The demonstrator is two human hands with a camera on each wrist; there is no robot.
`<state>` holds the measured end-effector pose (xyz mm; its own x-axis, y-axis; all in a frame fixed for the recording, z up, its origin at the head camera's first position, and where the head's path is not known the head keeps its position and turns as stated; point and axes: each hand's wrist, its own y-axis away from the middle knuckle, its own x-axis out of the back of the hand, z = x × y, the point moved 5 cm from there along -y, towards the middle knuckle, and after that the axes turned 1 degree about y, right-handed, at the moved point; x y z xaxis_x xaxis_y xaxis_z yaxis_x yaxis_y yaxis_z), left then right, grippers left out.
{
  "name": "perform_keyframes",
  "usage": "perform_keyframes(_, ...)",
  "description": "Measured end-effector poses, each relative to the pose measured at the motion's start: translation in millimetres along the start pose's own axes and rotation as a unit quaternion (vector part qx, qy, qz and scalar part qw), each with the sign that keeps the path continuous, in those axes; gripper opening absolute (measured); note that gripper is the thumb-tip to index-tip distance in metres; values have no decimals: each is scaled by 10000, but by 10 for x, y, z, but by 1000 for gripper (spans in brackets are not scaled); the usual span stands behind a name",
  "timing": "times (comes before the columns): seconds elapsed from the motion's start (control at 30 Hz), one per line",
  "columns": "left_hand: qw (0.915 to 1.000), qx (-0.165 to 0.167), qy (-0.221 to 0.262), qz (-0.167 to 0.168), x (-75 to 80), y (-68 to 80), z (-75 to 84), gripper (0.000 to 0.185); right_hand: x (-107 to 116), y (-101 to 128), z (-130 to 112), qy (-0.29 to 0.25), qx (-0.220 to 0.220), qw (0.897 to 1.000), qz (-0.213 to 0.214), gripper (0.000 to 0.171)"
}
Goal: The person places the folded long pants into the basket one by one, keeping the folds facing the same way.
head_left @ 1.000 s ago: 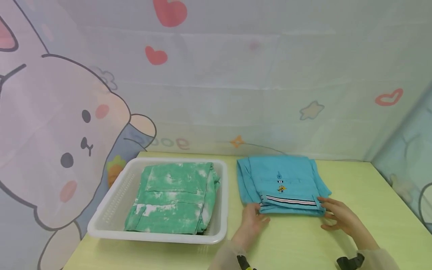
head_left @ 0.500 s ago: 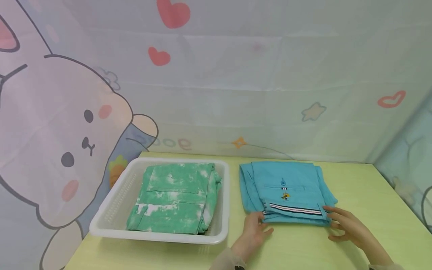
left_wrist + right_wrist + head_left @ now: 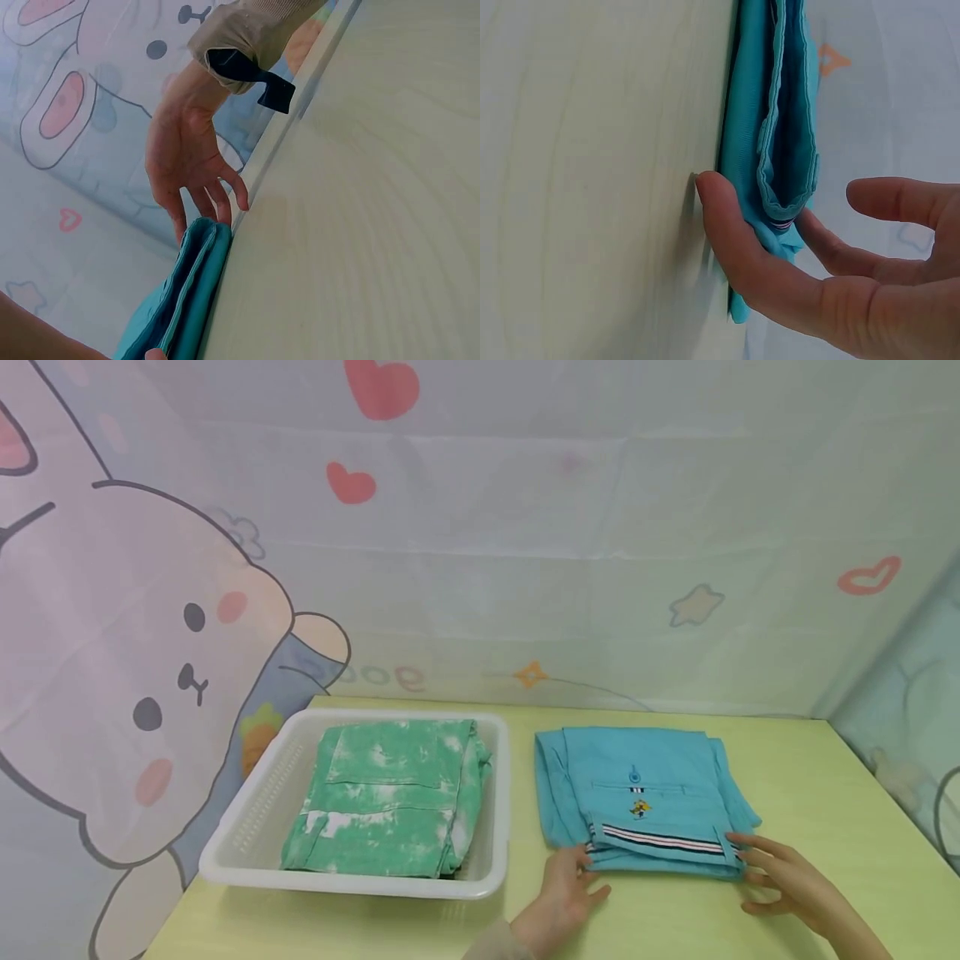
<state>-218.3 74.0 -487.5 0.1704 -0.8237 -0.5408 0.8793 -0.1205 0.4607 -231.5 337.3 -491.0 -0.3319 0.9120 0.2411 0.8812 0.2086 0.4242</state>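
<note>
Folded blue trousers [image 3: 652, 756] lie on the table, their striped waistband turned toward the front. My left hand [image 3: 562, 893] is at their front left corner, its fingertips touching the edge and the thumb apart. At the front right corner my right hand [image 3: 791, 885] rests straight fingers against the waistband end. The left wrist view looks along the layered trousers [image 3: 184, 292] to the right hand [image 3: 187, 154], and little of the left hand shows there. In the right wrist view, the right hand's digits [image 3: 742, 251] lie spread around the fold's end.
A white plastic basket [image 3: 498, 827] with folded green-and-white trousers [image 3: 390, 797] stands left of the blue ones. The pale yellow table [image 3: 660, 927] meets a printed curtain [image 3: 525, 527] at the back. A dark cable [image 3: 939, 818] hangs at the far right.
The blue trousers have slid toward the front of the table and slightly right, with both hands moving along at their corners. The basket has stayed in place.
</note>
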Motion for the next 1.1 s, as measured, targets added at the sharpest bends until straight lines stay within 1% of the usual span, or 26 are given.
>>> perform_keyframes(0.17,10000,76,14,-45,-5,45,-26,63,21,28,60,9,-7,10000,-38,55)
perform_keyframes(0.3,9998,147,79,-139,-8,70,-43,61,32,73,110,41,85,9996,-255,55)
perform_keyframes(0.37,9997,180,72,-145,-4,78,-48,60,36,91,127,49,136,9993,-344,51)
perform_keyframes(0.47,9996,258,50,-125,4,88,-47,61,40,104,146,62,210,9989,-404,47)
perform_keyframes(0.53,9995,310,49,-93,9,100,-40,61,42,100,155,54,170,9992,-364,47)
perform_keyframes(0.63,9989,447,118,-4,10,128,-22,57,39,99,155,20,135,9992,-364,51)
perform_keyframes(0.73,9980,600,201,11,-17,173,13,64,37,105,144,-4,123,9990,-425,52)
perform_keyframes(0.8,9975,669,206,-38,-44,198,35,73,39,107,137,-6,135,9988,-480,52)
perform_keyframes(0.87,9973,698,191,-105,-70,220,51,81,46,102,136,-4,109,9988,-486,53)
perform_keyframes(0.93,9974,686,128,-172,-88,235,62,82,55,92,133,21,82,9989,-466,54)
perform_keyframes(1.0,9977,647,64,-204,-101,250,77,78,62,85,129,62,65,9991,-423,54)
perform_keyframes(1.1,9982,565,-29,-210,-118,256,106,62,68,80,117,154,36,9993,-342,56)
